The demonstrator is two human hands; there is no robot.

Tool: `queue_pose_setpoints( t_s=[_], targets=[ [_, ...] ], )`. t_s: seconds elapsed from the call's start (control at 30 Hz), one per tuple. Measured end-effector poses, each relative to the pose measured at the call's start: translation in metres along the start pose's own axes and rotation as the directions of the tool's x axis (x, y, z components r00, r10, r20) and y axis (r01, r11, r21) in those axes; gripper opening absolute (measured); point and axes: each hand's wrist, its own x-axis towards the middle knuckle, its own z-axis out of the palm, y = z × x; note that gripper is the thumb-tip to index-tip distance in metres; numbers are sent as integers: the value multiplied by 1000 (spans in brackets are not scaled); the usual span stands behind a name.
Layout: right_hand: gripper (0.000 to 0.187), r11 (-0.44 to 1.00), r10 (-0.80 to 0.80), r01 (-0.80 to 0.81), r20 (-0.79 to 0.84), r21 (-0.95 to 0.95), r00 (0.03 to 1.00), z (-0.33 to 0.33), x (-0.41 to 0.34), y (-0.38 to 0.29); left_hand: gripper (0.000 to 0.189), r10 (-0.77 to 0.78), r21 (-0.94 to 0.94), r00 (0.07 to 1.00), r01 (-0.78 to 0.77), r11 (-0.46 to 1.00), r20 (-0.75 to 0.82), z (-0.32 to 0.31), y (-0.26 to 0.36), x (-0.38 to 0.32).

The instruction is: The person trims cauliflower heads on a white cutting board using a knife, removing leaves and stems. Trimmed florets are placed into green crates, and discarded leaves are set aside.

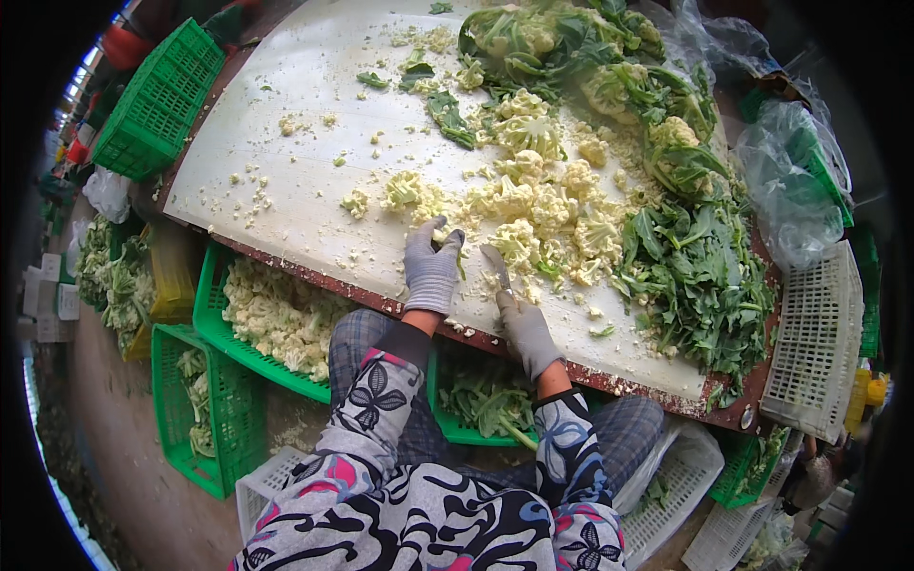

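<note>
My left hand (432, 275), in a striped grey glove, is over the white tabletop (300, 178). Its thumb and fingers close around a small pale cauliflower piece (441, 237), mostly hidden by the glove. A green strip of stem (460, 268) shows beside the thumb. My right hand (528, 335), in a plain grey glove, grips a knife (498, 268) with a short, curved blade pointing away from me. Just beyond the blade lies a heap of cut cauliflower florets (539, 207). More loose florets (410, 193) lie past my left fingertips.
Whole cauliflowers (614, 89) and a pile of green leaves (700, 278) line the table's far and right sides. Below the near edge stand a green crate of florets (203, 300) and a green crate with leaves (446, 421). A white crate (814, 342) leans at right.
</note>
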Motion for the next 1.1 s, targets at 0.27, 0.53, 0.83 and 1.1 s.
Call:
queue_pose_setpoints(
  t_s=[0.27, 0.53, 0.83, 1.1],
  targets=[
    [54, 977, -207, 184, -302, -103, 930, -14, -44, -23, 45, 89, 710, 961, -254, 657, 261, 27, 92, 36],
    [43, 973, -228, 219, -484, -75, 845, -34, -52, -11, 64, -258, 475, 907, 74, 877, 334, 75, 79, 47],
    [41, 933, -345, 276, -360, -230, 867, 0, -54, -48, 38, 161, 352, 978, -198, 915, 131, -10, 27, 0],
    [47, 886, -322, 174, -301, -429, 898, 32, -46, -40, 31, 111, 343, 990, -135, 930, 89, -10, -5, -14]
  ],
)
